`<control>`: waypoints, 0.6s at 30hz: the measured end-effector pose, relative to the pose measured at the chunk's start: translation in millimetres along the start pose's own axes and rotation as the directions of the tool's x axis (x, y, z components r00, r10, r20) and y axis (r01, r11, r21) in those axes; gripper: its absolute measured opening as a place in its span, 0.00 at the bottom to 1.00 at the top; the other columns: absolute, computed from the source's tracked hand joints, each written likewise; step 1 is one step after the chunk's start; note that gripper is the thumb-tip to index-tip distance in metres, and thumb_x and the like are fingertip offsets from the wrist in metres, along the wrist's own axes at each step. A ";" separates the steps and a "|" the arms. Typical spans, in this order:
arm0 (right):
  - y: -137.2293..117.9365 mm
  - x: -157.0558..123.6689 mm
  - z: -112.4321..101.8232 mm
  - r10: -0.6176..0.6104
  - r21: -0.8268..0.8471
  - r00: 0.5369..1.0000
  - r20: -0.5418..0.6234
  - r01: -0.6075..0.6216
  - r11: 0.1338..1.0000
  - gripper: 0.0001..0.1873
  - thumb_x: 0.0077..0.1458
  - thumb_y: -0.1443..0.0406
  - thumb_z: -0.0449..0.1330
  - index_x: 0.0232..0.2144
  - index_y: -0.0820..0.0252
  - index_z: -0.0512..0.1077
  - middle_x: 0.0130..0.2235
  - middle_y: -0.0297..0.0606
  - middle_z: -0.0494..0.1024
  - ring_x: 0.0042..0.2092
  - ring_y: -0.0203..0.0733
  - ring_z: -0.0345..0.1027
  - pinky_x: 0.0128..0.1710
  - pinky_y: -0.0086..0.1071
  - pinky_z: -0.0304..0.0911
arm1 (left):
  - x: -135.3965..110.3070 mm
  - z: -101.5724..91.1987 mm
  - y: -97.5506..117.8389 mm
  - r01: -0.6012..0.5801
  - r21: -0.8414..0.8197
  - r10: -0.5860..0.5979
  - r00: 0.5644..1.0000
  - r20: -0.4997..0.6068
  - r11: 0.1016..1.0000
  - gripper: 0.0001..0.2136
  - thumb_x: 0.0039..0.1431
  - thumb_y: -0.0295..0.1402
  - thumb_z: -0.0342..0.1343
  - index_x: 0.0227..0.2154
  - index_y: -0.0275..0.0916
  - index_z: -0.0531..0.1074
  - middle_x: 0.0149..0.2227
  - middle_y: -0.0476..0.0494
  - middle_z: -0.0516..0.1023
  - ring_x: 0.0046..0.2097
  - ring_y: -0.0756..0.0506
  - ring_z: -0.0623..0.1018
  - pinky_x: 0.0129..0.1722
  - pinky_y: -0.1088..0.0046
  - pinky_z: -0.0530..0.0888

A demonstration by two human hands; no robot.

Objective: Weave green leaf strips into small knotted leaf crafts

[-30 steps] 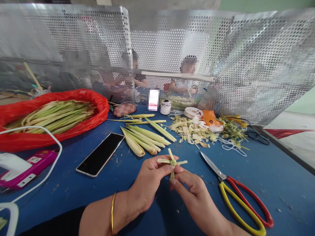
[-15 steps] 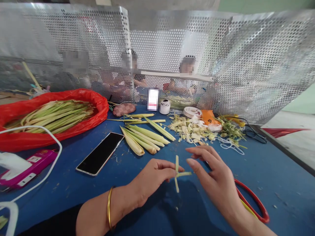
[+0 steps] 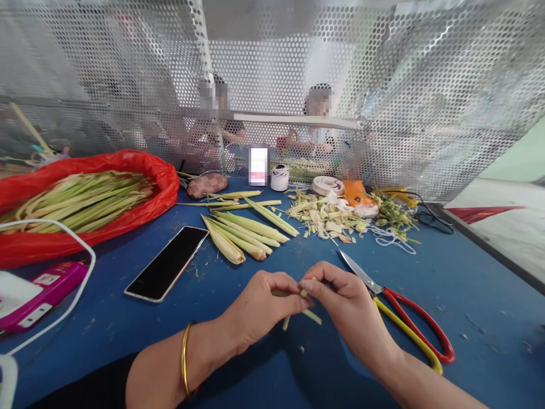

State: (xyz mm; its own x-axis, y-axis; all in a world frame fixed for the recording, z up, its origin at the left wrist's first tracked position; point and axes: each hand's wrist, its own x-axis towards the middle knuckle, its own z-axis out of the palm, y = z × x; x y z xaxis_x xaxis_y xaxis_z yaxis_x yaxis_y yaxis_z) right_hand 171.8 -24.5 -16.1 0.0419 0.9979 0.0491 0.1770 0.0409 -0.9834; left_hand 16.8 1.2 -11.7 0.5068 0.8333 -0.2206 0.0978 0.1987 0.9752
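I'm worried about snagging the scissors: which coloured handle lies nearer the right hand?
The yellow handle: it lies beside the wrist of the right hand, while the red handle lies farther out.

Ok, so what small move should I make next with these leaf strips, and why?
Perhaps gently tug with your right hand while your left hand pinches firmly: both hands' fingertips meet at the leaf strips, and two ends stick out below, so a tug might snug them.

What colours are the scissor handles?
One handle is red, the other yellow; best seen in the head view.
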 end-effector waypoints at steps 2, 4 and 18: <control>-1.5 -1.8 1.3 -0.004 0.004 1.000 -0.017 0.004 1.000 0.12 0.50 0.59 0.61 0.20 0.59 0.70 0.23 0.34 0.72 0.28 0.38 0.63 0.31 0.32 0.59 | -1.9 0.0 2.7 -0.014 0.027 0.014 1.000 0.019 1.000 0.09 0.47 0.39 0.64 0.25 0.38 0.81 0.30 0.44 0.77 0.36 0.45 0.73 0.38 0.71 0.68; -2.9 -3.4 2.3 0.012 0.019 1.000 -0.028 -0.011 1.000 0.12 0.50 0.60 0.60 0.20 0.59 0.70 0.22 0.34 0.72 0.28 0.38 0.63 0.30 0.32 0.60 | -3.3 -0.3 4.3 -0.014 0.057 0.011 0.999 0.040 0.998 0.10 0.47 0.40 0.63 0.26 0.38 0.82 0.28 0.44 0.77 0.35 0.44 0.73 0.36 0.71 0.68; -5.4 4.5 -6.9 -0.036 -0.019 0.999 -0.020 0.036 0.999 0.12 0.53 0.57 0.60 0.25 0.59 0.74 0.28 0.35 0.75 0.33 0.40 0.68 0.35 0.32 0.63 | -2.5 -2.4 5.5 0.017 0.087 -0.023 0.997 0.067 0.996 0.14 0.53 0.43 0.60 0.25 0.37 0.80 0.22 0.48 0.74 0.28 0.49 0.69 0.29 0.75 0.64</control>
State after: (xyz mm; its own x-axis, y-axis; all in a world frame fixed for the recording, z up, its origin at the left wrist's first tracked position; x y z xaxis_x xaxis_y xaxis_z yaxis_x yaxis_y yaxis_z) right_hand 177.7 -20.5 -9.3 0.0555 0.9945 0.0884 0.1974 0.0759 -0.9774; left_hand 14.1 1.4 -5.8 0.5608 0.7919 -0.2415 0.1804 0.1678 0.9692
